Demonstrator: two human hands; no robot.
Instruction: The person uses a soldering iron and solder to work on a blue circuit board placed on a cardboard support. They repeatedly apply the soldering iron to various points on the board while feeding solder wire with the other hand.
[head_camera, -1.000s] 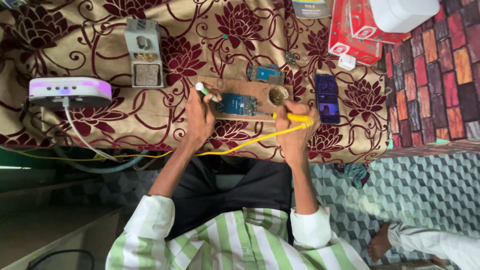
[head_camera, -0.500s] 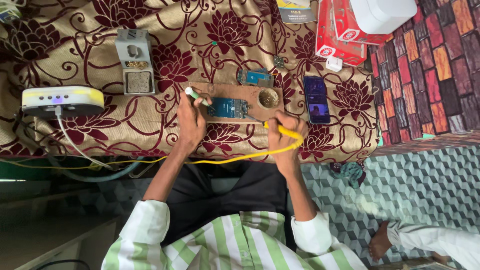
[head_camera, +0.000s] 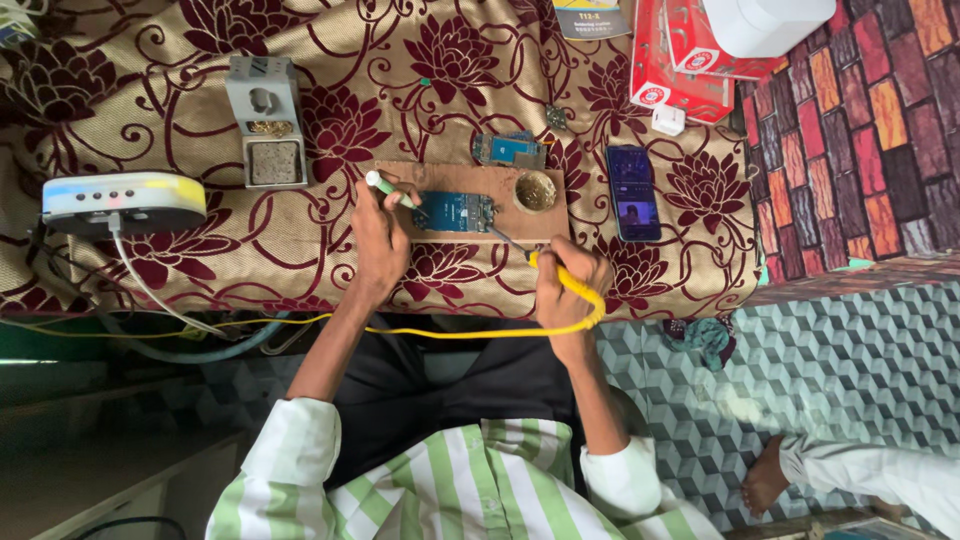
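Fingers of the right hand (head_camera: 565, 285) are gripping a yellow-handled soldering iron (head_camera: 545, 268), tip on the blue rectangular circuit board (head_camera: 455, 211) (sitting on a wooden board (head_camera: 440, 178)); left hand (head_camera: 380, 235) is pinching a green-tipped white tool (head_camera: 388, 189) beside it.

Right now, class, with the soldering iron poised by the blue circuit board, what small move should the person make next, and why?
Probably ease the soldering iron tip in the right hand leftward onto the blue circuit board. The tip sits just off the board's right edge, while the left hand already holds a green-and-white tool at its left edge.
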